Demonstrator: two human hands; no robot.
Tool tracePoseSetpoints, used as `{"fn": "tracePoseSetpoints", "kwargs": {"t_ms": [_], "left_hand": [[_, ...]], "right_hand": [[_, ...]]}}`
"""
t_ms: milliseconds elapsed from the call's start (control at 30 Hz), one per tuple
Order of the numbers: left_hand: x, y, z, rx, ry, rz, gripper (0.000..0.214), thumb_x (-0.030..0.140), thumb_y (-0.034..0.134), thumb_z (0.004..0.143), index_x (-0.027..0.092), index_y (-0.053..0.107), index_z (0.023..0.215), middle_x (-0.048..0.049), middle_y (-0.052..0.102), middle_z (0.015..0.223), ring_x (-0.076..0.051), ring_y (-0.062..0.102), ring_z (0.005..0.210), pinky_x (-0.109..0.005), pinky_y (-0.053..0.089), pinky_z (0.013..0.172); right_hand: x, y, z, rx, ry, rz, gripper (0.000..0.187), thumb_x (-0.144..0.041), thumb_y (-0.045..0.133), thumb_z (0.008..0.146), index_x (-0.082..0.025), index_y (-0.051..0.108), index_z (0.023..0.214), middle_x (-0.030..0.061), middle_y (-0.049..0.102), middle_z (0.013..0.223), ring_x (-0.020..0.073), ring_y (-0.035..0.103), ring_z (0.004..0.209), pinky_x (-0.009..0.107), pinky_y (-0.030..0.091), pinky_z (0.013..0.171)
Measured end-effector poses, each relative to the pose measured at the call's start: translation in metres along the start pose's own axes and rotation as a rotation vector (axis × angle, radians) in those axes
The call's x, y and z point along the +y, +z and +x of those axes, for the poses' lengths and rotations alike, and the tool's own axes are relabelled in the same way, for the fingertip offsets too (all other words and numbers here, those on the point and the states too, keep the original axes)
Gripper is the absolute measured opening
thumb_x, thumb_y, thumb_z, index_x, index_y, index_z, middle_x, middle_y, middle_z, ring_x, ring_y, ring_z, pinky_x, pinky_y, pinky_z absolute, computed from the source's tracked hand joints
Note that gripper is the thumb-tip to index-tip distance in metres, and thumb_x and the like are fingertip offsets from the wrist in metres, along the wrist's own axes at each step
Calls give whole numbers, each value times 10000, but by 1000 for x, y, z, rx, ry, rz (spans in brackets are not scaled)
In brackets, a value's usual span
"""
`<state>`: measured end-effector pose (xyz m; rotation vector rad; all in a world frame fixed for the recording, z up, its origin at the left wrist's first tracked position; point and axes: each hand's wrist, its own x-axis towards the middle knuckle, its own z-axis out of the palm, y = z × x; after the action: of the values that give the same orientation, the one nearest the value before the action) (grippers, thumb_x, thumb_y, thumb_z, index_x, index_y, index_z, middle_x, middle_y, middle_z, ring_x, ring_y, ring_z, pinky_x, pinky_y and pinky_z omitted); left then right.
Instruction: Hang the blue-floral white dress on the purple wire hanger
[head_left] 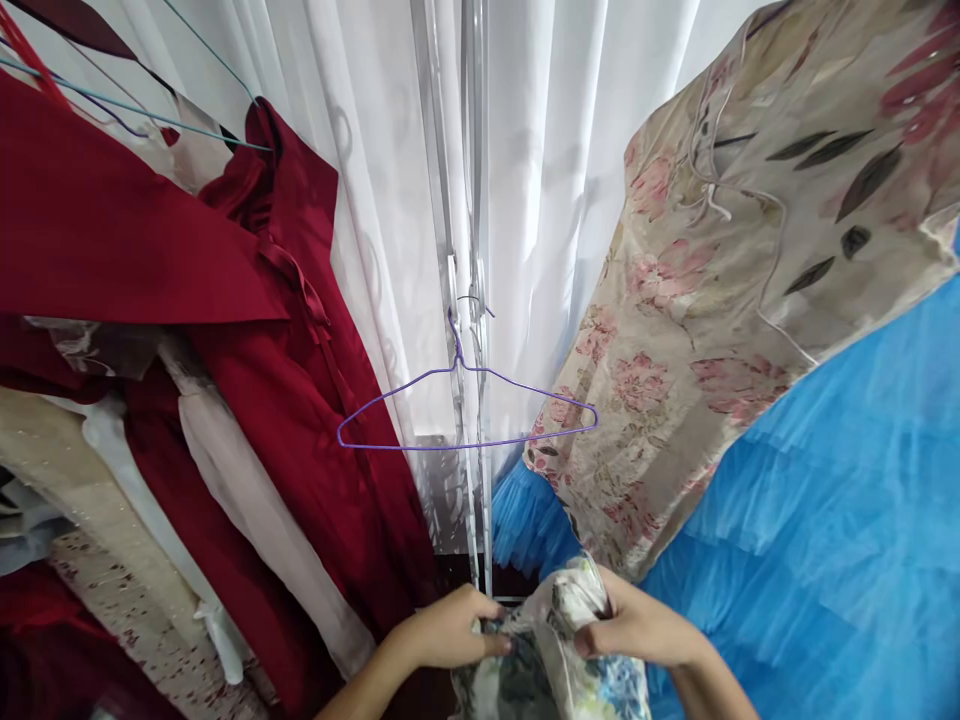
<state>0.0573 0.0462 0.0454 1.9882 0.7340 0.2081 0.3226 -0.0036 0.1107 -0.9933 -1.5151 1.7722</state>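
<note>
Both hands low at bottom edge, left hand [450, 632] and right hand [637, 628] each gripping printed cloth [559, 650] bunched between them, purple hanger [465, 415] on pole above, red dress [292, 330] left, blue tulle [825, 520] right.

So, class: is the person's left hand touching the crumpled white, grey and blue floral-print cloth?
Touching. The head view shows the left hand gripping the crumpled floral-print cloth, fingers pressed into its folds, no gap.
</note>
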Motion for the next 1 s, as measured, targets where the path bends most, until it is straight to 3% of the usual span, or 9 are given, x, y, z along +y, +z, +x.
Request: {"fn": "tracePoseSetpoints", "kwargs": {"t_ms": [100,200,267,367,467,567,800,900,1000], "left_hand": [[1,-19,-7,192,-41,153,362,456,668,853,145,649,669,11,555,666,-145,510,707,-233,394,675],[15,-39,-17,360,-45,237,390,440,659,873,148,582,627,8,534,670,-146,498,719,-241,372,686],[34,-48,-23,442,-11,232,393,421,606,921,151,559,639,11,514,669,-136,477,695,-242,363,669],[71,-58,-29,549,102,203,368,396,569,955,153,565,678,-11,538,725,-148,508,747,-248,394,705],[102,-68,-32,639,199,213,337,379,591,950,156,575,699,-47,581,795,-178,550,847,-263,428,756],[105,-81,-41,685,209,273,303,365,607,946,161,598,722,-63,617,823,-191,572,887,-272,452,768],[17,-147,-85,757,-20,679,144,365,669,882,228,706,862,-38,702,983,-238,605,1021,-487,333,1099],[-9,-190,-95,806,-88,738,118,301,635,862,242,709,932,-47,693,1071,-261,587,1120,-516,324,1115],[-10,-231,-94,949,-62,740,188,233,579,842,222,683,999,-85,672,1168,-282,568,1177,-496,392,1076]], "right_hand": [[-30,-40,-9,36,-105,-249,182,-131,660,662,-155,688,840,-10,641,762,142,511,669,225,402,599],[-65,-94,-11,330,-240,-387,170,-205,714,690,-157,708,853,33,706,837,204,593,752,282,479,692],[-90,-130,-2,495,-305,-404,201,-299,741,718,-162,703,860,41,710,815,212,611,732,288,487,669],[-126,-161,30,578,-397,-478,291,-359,752,721,-174,730,944,38,734,886,231,645,814,293,501,732],[-148,-157,75,465,-386,-451,307,-442,701,767,-190,738,938,19,727,802,229,652,806,292,512,721],[-156,-140,109,257,-226,-264,300,-489,729,738,-193,700,770,17,691,643,199,634,633,273,502,584],[-154,-136,121,124,-164,-20,294,-326,887,554,-155,661,632,-15,644,516,107,532,414,202,399,417],[-155,-126,118,84,-136,26,263,-294,877,581,-151,723,740,21,730,643,150,643,523,216,486,501],[-159,-108,114,65,-133,69,390,-273,846,617,-168,760,983,59,795,881,219,741,769,258,560,692]]}}
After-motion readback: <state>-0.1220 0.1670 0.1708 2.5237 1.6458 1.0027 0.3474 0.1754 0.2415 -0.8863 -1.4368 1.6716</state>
